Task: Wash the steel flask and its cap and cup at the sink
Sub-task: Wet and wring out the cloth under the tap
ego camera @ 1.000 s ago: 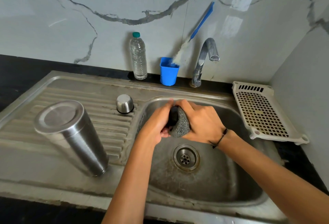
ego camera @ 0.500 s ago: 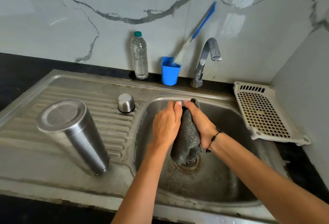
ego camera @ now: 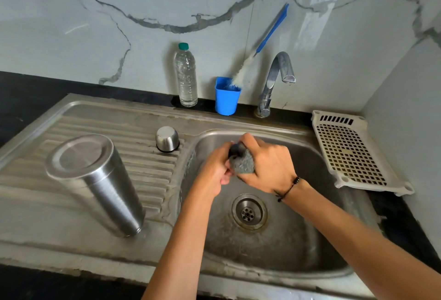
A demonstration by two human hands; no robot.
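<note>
Forearms reach in from the near edge over the sink point(ego camera: 274, 266) basin. Above the drain point(ego camera: 249, 212) the left hand point(ego camera: 216, 172) and right hand point(ego camera: 269, 168) meet, both curled round a grey scrubber point(ego camera: 243, 163) wrapped over a dark object, apparently the cap point(ego camera: 235, 149), mostly hidden. Left, on the ribbed drainboard point(ego camera: 148, 170), the flask point(ego camera: 95, 182) stands inverted; farther back the cup point(ego camera: 167, 139) sits upside down, apart from it. Right lies a white rack point(ego camera: 350, 154). Against the far wall stand a bottle point(ego camera: 186, 75), a blue holder point(ego camera: 226, 96) with a brush point(ego camera: 269, 32), and the tap point(ego camera: 276, 80).
</note>
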